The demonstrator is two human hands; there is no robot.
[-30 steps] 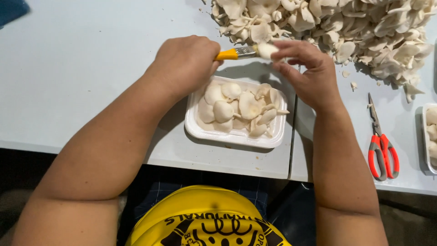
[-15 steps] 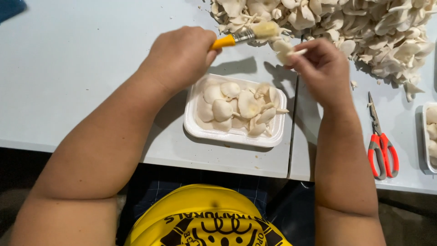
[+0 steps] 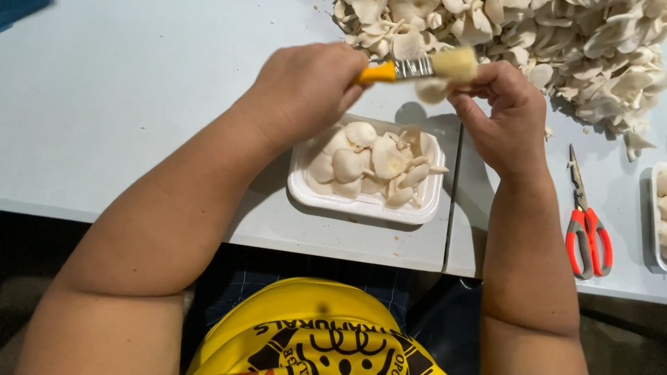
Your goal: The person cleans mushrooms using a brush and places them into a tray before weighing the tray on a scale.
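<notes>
Clamped in a fist, the left hand is gripping the yellow handle of a small paintbrush, its pale bristles pressing against an oyster mushroom that the right hand is pinching between fingertips. Both hands are hovering above a white foam tray filling with mushrooms near the table's front edge. Far right, a large mushroom pile is sprawling; red-handled scissors are lying right of the wrist, beside another tray's edge.
</notes>
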